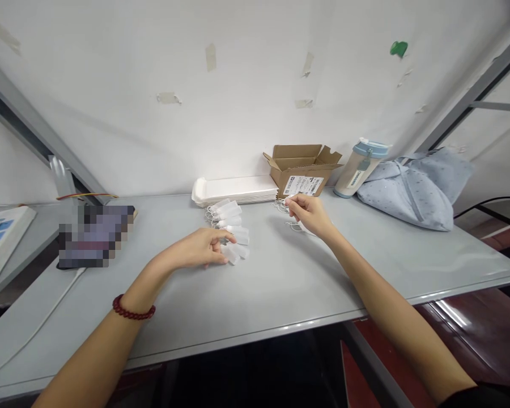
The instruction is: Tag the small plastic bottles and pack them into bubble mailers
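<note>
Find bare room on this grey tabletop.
Bare: between the left hand and right hand, nearer the front edge; also between left hand and white cable. Crowded: translucent plastic pieces by left hand; flat white stack and open brown cardboard box behind.

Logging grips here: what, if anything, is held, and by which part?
Cannot be told: the left hand is at the translucent tags, the right hand at white strings.

Frosted white tags with looped strings are lying in an overlapping column on the worktop, more white strings resting to their right.
</note>
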`<action>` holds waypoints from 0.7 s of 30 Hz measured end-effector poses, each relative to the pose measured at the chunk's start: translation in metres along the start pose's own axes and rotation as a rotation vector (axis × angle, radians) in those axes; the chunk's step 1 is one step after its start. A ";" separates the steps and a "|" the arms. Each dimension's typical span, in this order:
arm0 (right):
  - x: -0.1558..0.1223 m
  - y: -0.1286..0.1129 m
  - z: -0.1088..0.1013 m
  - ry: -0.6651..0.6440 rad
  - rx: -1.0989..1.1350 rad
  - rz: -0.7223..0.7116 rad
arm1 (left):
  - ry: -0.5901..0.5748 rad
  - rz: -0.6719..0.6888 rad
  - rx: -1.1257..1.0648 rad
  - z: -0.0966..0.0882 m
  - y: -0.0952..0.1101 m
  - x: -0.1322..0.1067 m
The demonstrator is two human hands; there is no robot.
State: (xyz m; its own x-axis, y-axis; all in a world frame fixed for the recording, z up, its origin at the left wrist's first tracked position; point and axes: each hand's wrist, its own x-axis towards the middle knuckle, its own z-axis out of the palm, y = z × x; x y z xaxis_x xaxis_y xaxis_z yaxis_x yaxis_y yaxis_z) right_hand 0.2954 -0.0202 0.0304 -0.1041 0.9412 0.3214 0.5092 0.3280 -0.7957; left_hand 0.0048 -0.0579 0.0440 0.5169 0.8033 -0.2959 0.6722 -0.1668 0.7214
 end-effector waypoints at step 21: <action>0.012 0.026 -0.019 0.114 -0.356 -0.070 | 0.304 0.089 0.379 0.008 0.004 0.002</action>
State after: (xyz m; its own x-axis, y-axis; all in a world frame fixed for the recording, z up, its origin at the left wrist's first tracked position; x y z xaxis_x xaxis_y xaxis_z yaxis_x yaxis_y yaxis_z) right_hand 0.3238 -0.0016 0.0240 -0.0635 0.8960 0.4394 0.7716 0.3234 -0.5478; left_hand 0.0123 -0.0615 0.0416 0.4410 0.8975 -0.0063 0.8070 -0.3934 0.4404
